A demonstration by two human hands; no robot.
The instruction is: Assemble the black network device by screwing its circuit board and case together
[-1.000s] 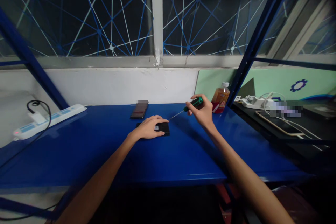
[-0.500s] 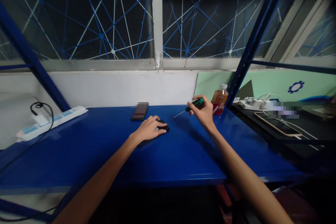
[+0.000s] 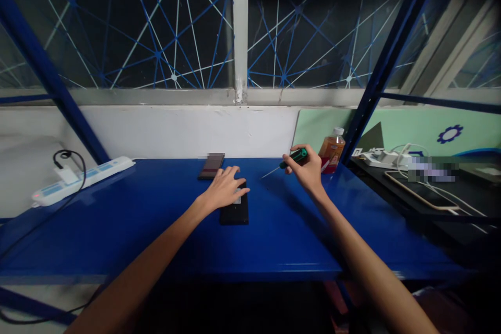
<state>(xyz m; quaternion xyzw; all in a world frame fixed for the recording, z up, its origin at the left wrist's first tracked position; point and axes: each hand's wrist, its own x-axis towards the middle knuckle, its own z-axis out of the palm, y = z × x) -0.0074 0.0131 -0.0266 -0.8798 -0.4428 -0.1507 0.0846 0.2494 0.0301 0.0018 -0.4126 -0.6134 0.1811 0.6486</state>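
Note:
On the blue table lies a flat black rectangular device (image 3: 235,214) with a pale label, its far end partly covered by my left hand (image 3: 224,187). That hand's fingers are spread over the device, thumb stretched to the right. My right hand (image 3: 308,168) is closed around the green and black handle of a screwdriver (image 3: 294,159). The thin metal shaft points down and left, its tip near the table to the right of the device and apart from it. Just beyond my left hand is a dark phone (image 3: 212,166), lying flat.
A white power strip (image 3: 84,180) with a black cable lies at the left. A bottle of amber drink (image 3: 332,151) stands behind my right hand. On the black surface at right are a phone (image 3: 420,190) and white cables. Blue frame posts (image 3: 385,57) rise at both sides.
The black device has turned from slanted to nearly straight toward me, and more of it shows. My left fingers have spread and lifted somewhat. The screwdriver stays in my right hand. The view has shifted slightly.

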